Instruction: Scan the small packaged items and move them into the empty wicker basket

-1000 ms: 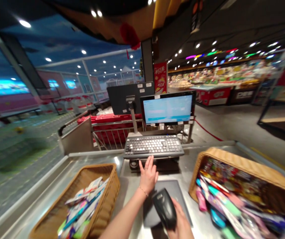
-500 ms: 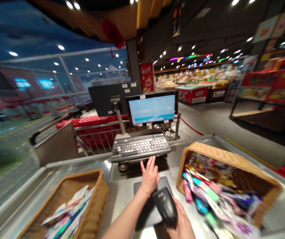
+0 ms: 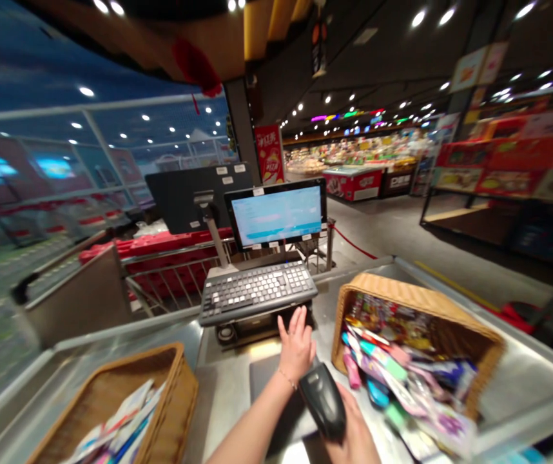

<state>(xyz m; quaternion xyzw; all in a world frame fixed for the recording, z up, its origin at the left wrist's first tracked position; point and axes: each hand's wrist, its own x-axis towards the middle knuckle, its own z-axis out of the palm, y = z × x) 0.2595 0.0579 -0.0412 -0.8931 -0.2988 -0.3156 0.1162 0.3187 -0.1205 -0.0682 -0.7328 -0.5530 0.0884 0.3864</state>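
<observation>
My left hand (image 3: 296, 348) reaches forward over the counter, its fingers stretched and slightly apart, just short of the front edge of a black keyboard (image 3: 260, 287). It holds nothing. In my right hand (image 3: 354, 428) is a black barcode scanner (image 3: 322, 401), its rounded head pointing up and away from me; the fingers around its handle are partly hidden. Beneath both forearms lies a dark flat pad (image 3: 264, 374) on the metal counter. Behind the keyboard stands a lit monitor (image 3: 279, 216).
To the right, a wicker basket (image 3: 421, 303) lies tipped, with packaged toothbrushes and other small packs spilling out. At left stands another wicker basket (image 3: 170, 393) with several packs. A second screen (image 3: 180, 200) faces away; behind it are a metal cart (image 3: 174, 277) and red barriers.
The view has turned slightly right, so the counter and baskets shift left in the picture. My left hand sits slightly farther right relative to the keyboard; the scanner stays in my right hand.
</observation>
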